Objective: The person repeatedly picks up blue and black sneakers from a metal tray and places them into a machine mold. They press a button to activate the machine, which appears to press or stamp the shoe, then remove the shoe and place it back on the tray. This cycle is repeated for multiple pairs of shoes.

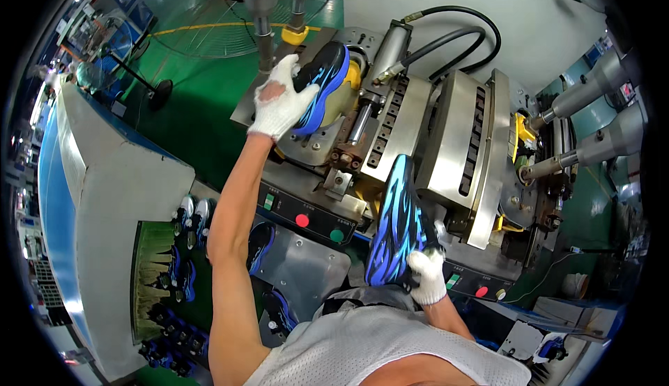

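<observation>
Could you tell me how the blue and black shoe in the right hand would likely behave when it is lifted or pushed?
The blue and black shoe is held up at one end by the gloved right hand alone, so it is probably light. It keeps its shape unsupported, suggesting a fairly stiff sole. Its glossy surface may be somewhat slippery.

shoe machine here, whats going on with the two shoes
A person in white knit gloves stands at a metal shoe press machine. The left hand reaches up and grips a blue and black shoe seated on the machine's left station. The right hand holds a second blue and black shoe by its lower end, sole facing the camera, in front of the control panel's red button and green button.
</observation>
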